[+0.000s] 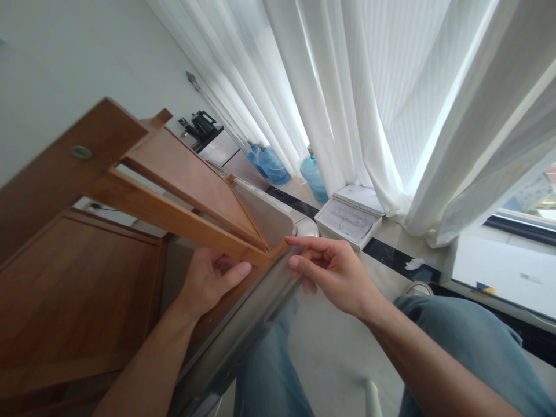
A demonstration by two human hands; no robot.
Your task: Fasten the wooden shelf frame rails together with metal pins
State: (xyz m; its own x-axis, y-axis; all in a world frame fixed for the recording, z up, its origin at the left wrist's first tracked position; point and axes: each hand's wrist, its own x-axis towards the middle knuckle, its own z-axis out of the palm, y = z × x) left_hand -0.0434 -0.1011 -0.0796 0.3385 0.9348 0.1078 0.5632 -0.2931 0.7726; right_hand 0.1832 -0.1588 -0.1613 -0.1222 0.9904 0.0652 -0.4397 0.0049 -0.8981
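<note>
Wooden frame [130, 194] leans tilted over the grey table [275, 213], probably for support. Its narrow rail [191, 225] lies just above the left hand [211, 282], whose fingers curl behind it, perhaps steadying the corner; whether they grip, I cannot tell. The right hand [333, 269] is loosely spread, pinching nothing, its index fingertip just beside the frame's corner.

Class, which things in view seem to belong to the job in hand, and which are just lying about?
Seemingly part of the job:
- wooden furniture piece
- its slat, with the left hand at it
- right hand, near the slat's end

Lying about:
- blue water bottles
- open white box
- crumpled white scrap
</note>
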